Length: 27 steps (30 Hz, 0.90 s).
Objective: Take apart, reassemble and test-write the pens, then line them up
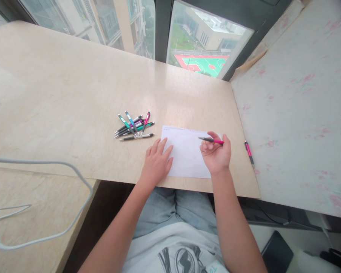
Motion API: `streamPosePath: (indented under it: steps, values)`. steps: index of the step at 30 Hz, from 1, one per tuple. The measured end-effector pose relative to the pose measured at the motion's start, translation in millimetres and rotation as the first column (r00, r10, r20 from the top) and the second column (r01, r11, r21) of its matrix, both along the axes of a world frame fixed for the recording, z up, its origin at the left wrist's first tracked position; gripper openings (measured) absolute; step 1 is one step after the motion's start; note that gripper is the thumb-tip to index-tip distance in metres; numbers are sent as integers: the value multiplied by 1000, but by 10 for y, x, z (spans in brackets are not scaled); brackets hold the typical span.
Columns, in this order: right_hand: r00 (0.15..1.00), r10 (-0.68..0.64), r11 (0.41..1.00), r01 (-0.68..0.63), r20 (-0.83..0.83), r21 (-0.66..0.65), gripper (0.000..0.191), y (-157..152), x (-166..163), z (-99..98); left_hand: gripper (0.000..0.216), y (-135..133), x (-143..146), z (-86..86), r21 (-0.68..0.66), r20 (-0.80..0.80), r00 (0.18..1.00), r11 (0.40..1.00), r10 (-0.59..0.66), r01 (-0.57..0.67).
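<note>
A white sheet of paper (186,153) lies on the beige tabletop (74,94) near its front edge. My left hand (157,162) rests flat with fingers spread on the sheet's left edge. My right hand (216,153) grips a pink and grey pen (210,140), its tip pointing left over the upper part of the sheet. A faint line of writing runs along the top of the paper. A loose pile of several pens (134,126) in teal, blue, pink and grey lies just left of the sheet.
One more pink pen (249,151) lies at the table's right edge, beside a pale flowered surface (301,113). A white cable (45,197) loops over a lower tabletop at the left. Windows run along the far side.
</note>
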State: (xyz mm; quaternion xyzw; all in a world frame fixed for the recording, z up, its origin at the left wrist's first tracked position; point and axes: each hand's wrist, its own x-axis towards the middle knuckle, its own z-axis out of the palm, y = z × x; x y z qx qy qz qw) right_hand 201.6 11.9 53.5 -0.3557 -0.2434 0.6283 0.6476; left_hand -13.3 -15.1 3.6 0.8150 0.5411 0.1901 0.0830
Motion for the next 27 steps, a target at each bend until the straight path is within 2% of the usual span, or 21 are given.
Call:
streamPosePath:
  steps: [4,7,10,13,17,22,27]
  values:
    - [983,-15,999,21,185,-35,30,143,-191,-110,39,2,12,-2,4,-8,1000,1000,-19,19]
    - [930,-100,994,109,354,-6,29,278,-348,-223,39,0,8,17,2,-5,1000,1000,-19,19]
    - [865,-60,998,54,499,25,28,437,-499,-340,41,-4,7,40,-9,-3,1000,1000,-23,23]
    - [739,-19,999,-18,674,49,33,595,-634,-435,42,-2,5,55,-19,11,1000,1000,-24,25]
    - [539,-86,995,4,838,99,34,760,-762,-536,41,3,-1,66,-38,3,1000,999,-28,28]
    - [306,-197,979,14,931,203,39,842,-806,-631,42,8,-7,78,-64,-9,1000,998,-27,27]
    - [261,-196,980,29,945,196,41,843,-820,-662,42,20,-15,75,-76,7,1000,997,-23,23]
